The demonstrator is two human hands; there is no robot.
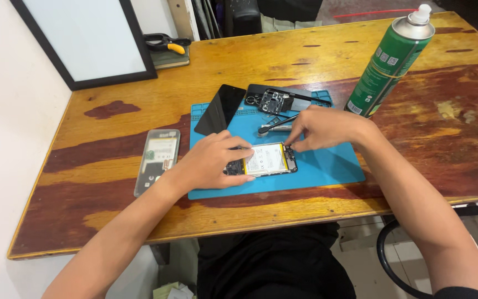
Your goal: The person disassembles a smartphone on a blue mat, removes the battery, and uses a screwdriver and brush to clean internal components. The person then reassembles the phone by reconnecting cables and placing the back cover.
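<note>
**Opened phone under both hands on repair mat**

Wooden table [327,61] carries all items; its top is worn, with dark red stain patches and yellow bare wood. A dark-framed panel [84,39] leans against the wall at the far left corner, and just beside it lies a tool with black and yellow handles [167,43] on a flat pad.

A blue repair mat [327,166] lies at the centre of the table. A green spray can [391,63] with a white cap stands upright just past the mat's far right corner. A clear phone case [157,160] lies flat on the wood to the left of the mat, apart from it.

On the mat's far edge a black screen panel [221,109] rests tilted, and next to it lies a black back cover [283,99] with small parts on it.

The opened phone [266,160] lies near the mat's front edge, its white and yellow battery face up. The left hand [211,160] presses down on the phone's left end, fingers spread flat over it, holding nothing else. The right hand [322,127] is pinched narrow at the phone's upper right corner, fingertips touching it; whether it grips a small item cannot be told. Metal tweezers [276,126] lie on the mat just behind the phone, close to the right hand.
</note>
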